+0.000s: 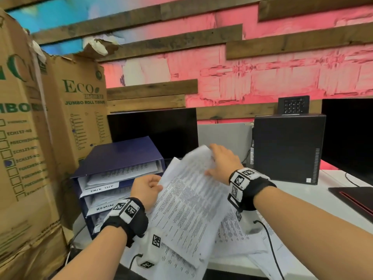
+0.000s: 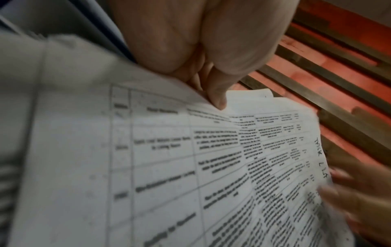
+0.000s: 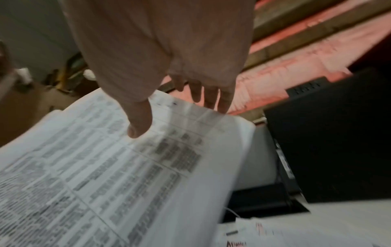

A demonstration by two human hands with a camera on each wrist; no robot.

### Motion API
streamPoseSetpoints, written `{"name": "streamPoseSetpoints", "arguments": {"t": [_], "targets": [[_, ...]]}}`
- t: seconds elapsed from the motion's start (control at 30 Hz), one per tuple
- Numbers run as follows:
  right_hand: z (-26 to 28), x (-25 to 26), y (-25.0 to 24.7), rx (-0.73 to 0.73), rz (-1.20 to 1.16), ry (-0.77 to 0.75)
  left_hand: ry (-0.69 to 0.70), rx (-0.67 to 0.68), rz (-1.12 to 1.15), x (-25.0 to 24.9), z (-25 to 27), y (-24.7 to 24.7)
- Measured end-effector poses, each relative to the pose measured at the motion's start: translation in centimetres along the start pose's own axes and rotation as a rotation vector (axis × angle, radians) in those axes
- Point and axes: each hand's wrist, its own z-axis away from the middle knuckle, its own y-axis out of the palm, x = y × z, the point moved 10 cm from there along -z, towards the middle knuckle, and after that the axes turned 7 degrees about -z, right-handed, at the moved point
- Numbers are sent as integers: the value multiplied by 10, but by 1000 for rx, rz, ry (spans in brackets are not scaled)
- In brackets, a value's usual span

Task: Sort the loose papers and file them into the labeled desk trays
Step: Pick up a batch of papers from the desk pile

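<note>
My left hand grips the left edge of a sheaf of printed papers, held tilted above the desk. In the left wrist view its thumb pinches the top sheet, a table with "TASK LIST" handwritten at the far edge. My right hand lies on the sheaf's upper right part with straight fingers; its thumb touches the sheet. The blue stack of desk trays stands just left, with labels "TASK LIST" and "ADMIN". The lowest label is hidden by my left wrist.
More loose papers lie on the white desk under the sheaf. Cardboard boxes crowd the left. A dark monitor stands behind the trays, a black PC tower to the right, and a black-and-red mat at far right.
</note>
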Motion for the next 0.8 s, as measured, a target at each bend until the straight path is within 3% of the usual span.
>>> {"name": "streamPoseSetpoints", "arguments": {"t": [0.13,0.3,0.4,0.57,0.67,0.8], "targets": [[18,-57,16,-8,-236,285,-69,-70,133,19,-3,-13],[29,-86,34,-53,-768,418,-103,-111,259,25,-7,-6],[24,-74,34,-8,-863,300,-75,-88,300,12,-7,4],[27,-54,-13,-277,-902,133,90,-137,369,-34,-3,8],[35,-43,-20,-317,-896,71,163,-134,327,-51,1,21],[47,-54,20,-187,-853,125,17,-77,261,-20,7,63]]}}
